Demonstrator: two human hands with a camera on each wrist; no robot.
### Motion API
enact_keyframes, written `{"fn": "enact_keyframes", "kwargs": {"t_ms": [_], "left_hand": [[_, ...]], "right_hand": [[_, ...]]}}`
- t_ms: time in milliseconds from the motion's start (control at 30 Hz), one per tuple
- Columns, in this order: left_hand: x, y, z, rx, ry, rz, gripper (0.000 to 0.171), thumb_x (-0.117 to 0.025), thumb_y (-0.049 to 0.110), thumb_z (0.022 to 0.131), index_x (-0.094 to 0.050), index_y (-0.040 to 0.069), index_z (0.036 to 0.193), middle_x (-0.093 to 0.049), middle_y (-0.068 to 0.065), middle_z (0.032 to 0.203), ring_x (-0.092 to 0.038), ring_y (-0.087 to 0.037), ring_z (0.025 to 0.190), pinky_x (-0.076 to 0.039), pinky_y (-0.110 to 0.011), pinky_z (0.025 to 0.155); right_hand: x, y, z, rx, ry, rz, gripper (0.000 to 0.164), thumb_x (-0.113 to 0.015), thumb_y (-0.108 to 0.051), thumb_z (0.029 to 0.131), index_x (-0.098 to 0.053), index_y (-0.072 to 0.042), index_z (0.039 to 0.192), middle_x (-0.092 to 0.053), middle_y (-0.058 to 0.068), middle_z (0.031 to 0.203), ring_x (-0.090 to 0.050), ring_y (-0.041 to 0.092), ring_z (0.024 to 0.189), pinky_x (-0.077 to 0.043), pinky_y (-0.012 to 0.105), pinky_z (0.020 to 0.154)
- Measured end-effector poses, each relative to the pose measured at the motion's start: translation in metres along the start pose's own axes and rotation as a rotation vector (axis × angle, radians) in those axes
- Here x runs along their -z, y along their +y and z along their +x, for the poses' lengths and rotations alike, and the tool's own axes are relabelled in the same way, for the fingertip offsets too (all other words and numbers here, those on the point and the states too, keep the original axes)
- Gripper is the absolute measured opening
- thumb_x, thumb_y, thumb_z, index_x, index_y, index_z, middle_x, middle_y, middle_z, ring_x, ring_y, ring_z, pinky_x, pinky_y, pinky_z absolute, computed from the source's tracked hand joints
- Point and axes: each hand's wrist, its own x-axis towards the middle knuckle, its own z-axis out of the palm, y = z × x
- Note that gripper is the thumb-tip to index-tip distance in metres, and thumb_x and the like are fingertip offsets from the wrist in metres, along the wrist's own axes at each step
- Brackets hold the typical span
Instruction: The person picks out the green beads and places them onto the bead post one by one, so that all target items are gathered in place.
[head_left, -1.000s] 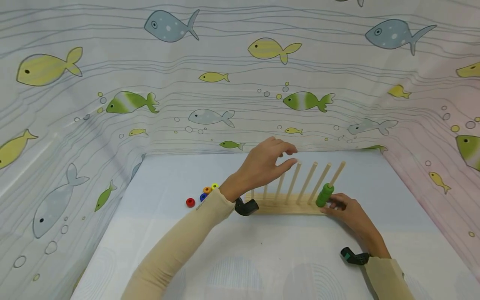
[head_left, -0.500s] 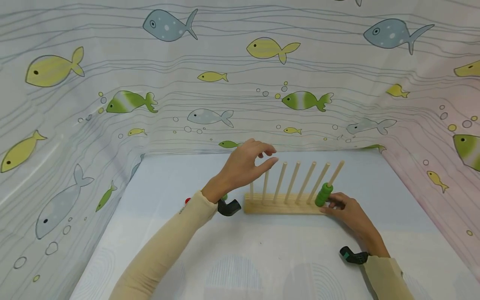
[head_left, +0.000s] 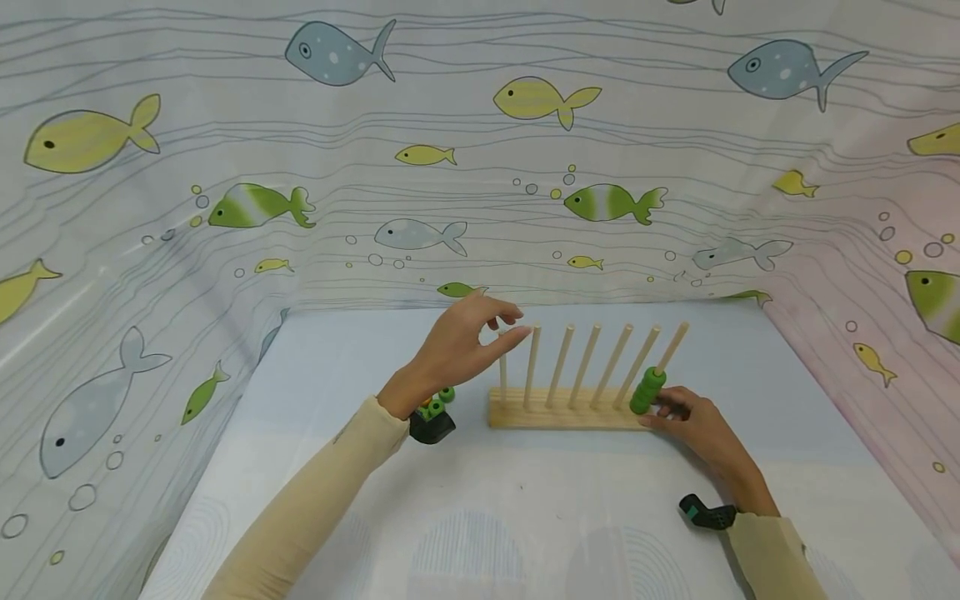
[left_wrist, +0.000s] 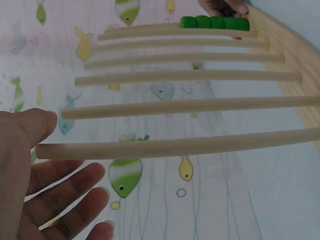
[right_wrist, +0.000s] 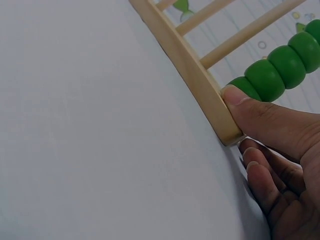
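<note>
A wooden peg rack [head_left: 555, 419] stands on the table, with several upright pegs along its base. Green beads [head_left: 648, 391] are stacked on its rightmost peg; the other pegs are bare. My left hand [head_left: 459, 342] holds nothing, its thumb and fingers spread around the tip of the leftmost peg [left_wrist: 150, 146] in the left wrist view. At the rack's right end, my right hand [head_left: 697, 425] grips the base. Its thumb [right_wrist: 260, 114] presses on the wood beside the lowest bead, while the other fingers curl near the end.
Loose beads [head_left: 447, 394], green and orange ones showing, lie left of the rack, partly hidden behind my left wrist. A fish-patterned sheet [head_left: 337, 158] rises behind and beside the white table [head_left: 525, 517].
My left hand has moved left along the tops of the pegs, from the middle ones to the leftmost. My right hand and the rack have stayed in place.
</note>
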Motion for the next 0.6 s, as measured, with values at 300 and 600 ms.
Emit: {"fn": "enact_keyframes", "kwargs": {"t_ms": [300, 600], "left_hand": [[0.0, -0.009, -0.022, 0.056, -0.025, -0.008, 0.031, -0.072, 0.039, 0.097, -0.075, 0.014, 0.114, -0.068, 0.005, 0.104, -0.059, -0.012, 0.089, -0.049, -0.03, 0.078], [-0.002, -0.022, -0.043, 0.051, -0.019, 0.028, 0.027, -0.073, 0.036, 0.097, -0.074, 0.014, 0.112, -0.07, 0.004, 0.103, -0.06, -0.014, 0.086, -0.049, -0.03, 0.075]], "right_hand": [[0.001, -0.001, -0.002, 0.013, 0.013, -0.011, 0.057, -0.082, -0.039, 0.09, -0.065, -0.005, 0.132, -0.065, 0.009, 0.103, -0.054, 0.02, 0.086, -0.045, 0.029, 0.072], [0.0, -0.001, -0.001, 0.033, 0.009, 0.005, 0.057, -0.082, -0.037, 0.09, -0.065, -0.003, 0.132, -0.065, 0.01, 0.105, -0.054, 0.02, 0.088, -0.045, 0.028, 0.071]]}}
